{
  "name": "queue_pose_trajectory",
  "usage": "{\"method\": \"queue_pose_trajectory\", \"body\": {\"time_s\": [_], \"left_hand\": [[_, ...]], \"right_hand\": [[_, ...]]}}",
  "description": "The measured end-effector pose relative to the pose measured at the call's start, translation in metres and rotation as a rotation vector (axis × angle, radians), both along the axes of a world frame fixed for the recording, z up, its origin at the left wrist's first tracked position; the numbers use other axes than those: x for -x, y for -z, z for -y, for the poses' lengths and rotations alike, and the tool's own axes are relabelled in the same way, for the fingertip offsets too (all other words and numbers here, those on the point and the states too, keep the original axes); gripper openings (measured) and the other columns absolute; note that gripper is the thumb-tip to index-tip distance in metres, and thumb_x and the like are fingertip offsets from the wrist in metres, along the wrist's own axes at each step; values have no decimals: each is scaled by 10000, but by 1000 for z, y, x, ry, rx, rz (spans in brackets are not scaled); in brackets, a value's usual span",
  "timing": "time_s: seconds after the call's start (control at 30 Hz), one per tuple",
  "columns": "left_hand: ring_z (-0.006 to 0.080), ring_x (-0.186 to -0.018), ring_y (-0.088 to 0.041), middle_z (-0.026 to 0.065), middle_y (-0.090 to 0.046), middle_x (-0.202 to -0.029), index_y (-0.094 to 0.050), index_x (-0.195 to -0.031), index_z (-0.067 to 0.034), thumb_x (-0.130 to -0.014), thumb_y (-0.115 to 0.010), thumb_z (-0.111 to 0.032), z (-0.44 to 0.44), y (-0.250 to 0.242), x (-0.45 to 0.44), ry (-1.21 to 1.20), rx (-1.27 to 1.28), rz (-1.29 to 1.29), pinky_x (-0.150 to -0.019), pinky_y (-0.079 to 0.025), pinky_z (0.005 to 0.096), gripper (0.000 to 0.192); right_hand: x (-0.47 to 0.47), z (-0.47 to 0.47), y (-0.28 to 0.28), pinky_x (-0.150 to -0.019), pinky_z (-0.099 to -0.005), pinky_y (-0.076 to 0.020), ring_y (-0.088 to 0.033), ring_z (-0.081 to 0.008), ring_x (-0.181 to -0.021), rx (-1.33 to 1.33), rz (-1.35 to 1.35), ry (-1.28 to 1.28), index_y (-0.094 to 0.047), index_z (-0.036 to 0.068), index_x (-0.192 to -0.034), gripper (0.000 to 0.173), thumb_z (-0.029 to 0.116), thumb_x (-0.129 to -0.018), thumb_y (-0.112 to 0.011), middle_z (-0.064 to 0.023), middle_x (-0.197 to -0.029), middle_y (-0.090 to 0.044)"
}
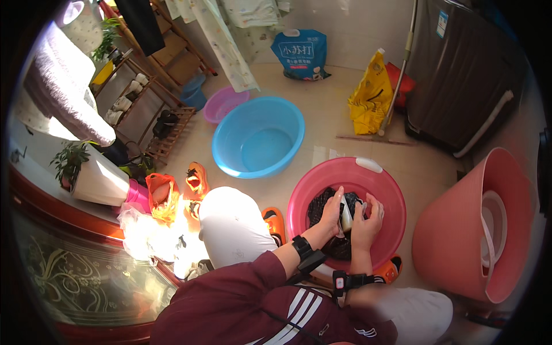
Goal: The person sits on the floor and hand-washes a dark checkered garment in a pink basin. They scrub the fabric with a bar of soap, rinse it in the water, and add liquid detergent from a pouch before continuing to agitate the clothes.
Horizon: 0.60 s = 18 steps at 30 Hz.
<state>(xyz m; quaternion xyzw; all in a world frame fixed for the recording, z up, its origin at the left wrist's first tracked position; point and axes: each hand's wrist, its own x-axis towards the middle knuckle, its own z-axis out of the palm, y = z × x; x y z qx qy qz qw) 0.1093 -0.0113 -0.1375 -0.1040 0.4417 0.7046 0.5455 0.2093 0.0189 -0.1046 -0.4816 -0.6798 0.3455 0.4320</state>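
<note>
Over the red plastic basin [392,198], my left hand [331,213] and my right hand [367,222] face each other. A pale, narrow item [346,219] is held between them; whether it is cloth or soap cannot be told. My left fingers lie straight along its left side, while my right fingers curl by its other side, near a bit of dark and whitish material. Dark patterned cloth [317,209], apparently wet, lies bunched in the basin beneath both hands and is partly hidden by them.
A blue basin [258,103] and a purple basin [224,97] stand beyond. To the right are a tall pink tub [448,233], a washing machine [457,77] and a squeegee [379,139]. Orange shoes [196,179] and bags [163,196] lie left, near a wooden rack [170,129].
</note>
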Motion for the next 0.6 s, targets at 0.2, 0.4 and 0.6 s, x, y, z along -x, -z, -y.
{"method": "queue_pose_trajectory", "body": {"time_s": [0.2,0.4,0.6], "left_hand": [[163,-782,-568,21,-618,-873,-623,-958,-88,-977,-601,-558,-2,21,-3,-41,108,-255,-735,-494,355,471],[239,-737,-641,69,-680,-833,-653,-968,-83,-1049,-525,-424,-6,61,16,-52,36,-190,-708,-543,425,373],[316,-821,-713,133,-735,-919,-650,-993,-55,-1073,-472,-382,-6,33,17,-67,-180,157,-795,-585,504,381]], "right_hand": [[1,9,1,-948,-460,-467,-594,-356,-1047,-64,216,-307,-675,22,-1183,374,285,-918,-688,-175,-1121,-664],[-14,-13,62,-945,-441,-489,-627,-313,-1081,403,-178,-424,-672,10,-1191,383,323,-971,-667,-134,-1161,-681],[-37,-29,63,-1028,-384,-459,-612,-229,-1137,1101,-1161,-364,-596,22,-1291,454,398,-1038,-564,-87,-1241,-652]]}}
